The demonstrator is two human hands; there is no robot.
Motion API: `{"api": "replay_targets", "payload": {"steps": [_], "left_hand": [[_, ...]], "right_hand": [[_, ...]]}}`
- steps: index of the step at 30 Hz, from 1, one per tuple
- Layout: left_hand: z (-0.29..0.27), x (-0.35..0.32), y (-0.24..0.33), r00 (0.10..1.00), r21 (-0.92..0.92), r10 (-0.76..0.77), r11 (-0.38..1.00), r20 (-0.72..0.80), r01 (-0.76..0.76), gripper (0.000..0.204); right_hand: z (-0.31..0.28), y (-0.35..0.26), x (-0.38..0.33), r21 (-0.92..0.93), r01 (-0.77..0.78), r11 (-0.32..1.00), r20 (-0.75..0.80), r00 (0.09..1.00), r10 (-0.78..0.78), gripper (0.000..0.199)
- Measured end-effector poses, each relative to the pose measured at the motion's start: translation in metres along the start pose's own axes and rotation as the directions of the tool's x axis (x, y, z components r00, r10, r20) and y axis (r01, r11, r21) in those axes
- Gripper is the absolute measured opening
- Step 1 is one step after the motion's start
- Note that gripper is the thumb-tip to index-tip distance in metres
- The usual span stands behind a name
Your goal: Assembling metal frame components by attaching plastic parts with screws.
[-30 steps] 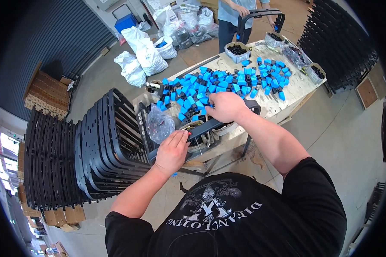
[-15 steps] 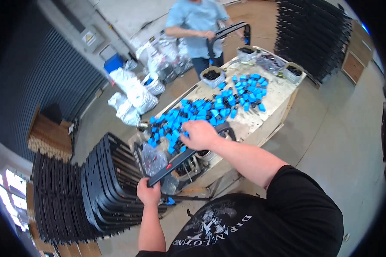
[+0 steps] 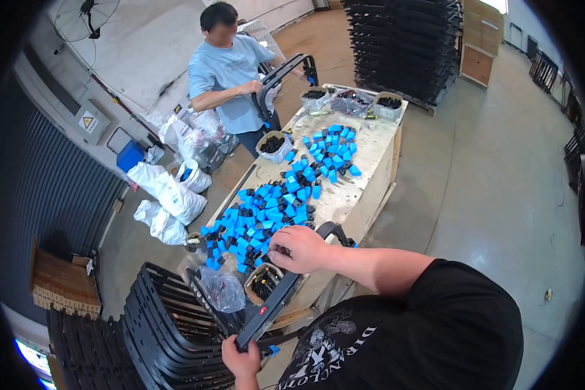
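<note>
My left hand [image 3: 240, 356] is closed around the lower end of a black U-shaped frame [image 3: 276, 302], which has a small red mark on its side. The frame slants up along the table's near edge, and its curved far end shows beyond my right wrist. Over the near edge of a pile of blue-and-black plastic pieces [image 3: 260, 211] is my right hand [image 3: 299, 249]. Its fingers are curled together, with something small and dark at the fingertips that I cannot make out. Just below it stands an open box [image 3: 264, 284] of small parts.
A co-worker [image 3: 231, 84] across the wooden table [image 3: 370, 166] holds a similar black frame [image 3: 283, 75]. Tubs of black parts [image 3: 274, 146] stand on the table. Stacked black frames [image 3: 169, 325] rise at lower left, more [image 3: 403, 49] behind. White sacks [image 3: 175, 198] lie on the floor.
The view has tilted up, showing more of the co-worker. My right hand has drawn back from over the blue pieces toward the box of parts. My left hand keeps hold of the frame.
</note>
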State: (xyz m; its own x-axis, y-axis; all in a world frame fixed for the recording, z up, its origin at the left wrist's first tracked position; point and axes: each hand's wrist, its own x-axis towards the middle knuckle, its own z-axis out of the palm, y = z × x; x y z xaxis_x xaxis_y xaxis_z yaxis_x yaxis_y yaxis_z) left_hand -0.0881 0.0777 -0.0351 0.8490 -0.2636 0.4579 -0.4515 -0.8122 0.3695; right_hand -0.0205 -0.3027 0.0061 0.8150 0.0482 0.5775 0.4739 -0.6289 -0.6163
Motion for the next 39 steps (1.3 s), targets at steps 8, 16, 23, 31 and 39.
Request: {"api": "replay_targets", "payload": {"steps": [8, 16, 23, 31, 39], "left_hand": [[0.010, -0.038, 0.007, 0.907, -0.359, -0.415, 0.858, -0.066, 0.367, 0.014], [0.022, -0.003, 0.081, 0.933, -0.155, -0.358, 0.920, 0.036, 0.359, 0.012], [0.081, 0.102, 0.234, 0.923, -0.343, -0.234, 0.877, 0.307, 0.337, 0.024], [0.270, 0.204, 0.442, 0.900, -0.578, -0.096, 0.736, 0.426, 0.352, 0.018], [0.430, 0.251, 0.527, 0.939, -0.706, -0.032, 0.651, 0.342, 0.279, 0.012]], "right_hand": [[-0.071, 0.056, -0.072, -0.120, -0.075, 0.990, -0.176, 0.983, 0.053, 0.018], [-0.091, 0.143, -0.114, 0.656, -0.488, 0.576, 0.051, 0.790, 0.611, 0.036], [-0.265, 0.260, -0.114, 0.654, -0.454, 0.605, -0.201, 0.667, 0.717, 0.042], [-0.508, 0.388, -0.101, 0.149, -0.399, 0.905, -0.723, 0.580, 0.375, 0.044], [-0.492, 0.364, -0.360, 0.194, -0.867, 0.459, -0.490, 0.319, 0.811, 0.040]]}}
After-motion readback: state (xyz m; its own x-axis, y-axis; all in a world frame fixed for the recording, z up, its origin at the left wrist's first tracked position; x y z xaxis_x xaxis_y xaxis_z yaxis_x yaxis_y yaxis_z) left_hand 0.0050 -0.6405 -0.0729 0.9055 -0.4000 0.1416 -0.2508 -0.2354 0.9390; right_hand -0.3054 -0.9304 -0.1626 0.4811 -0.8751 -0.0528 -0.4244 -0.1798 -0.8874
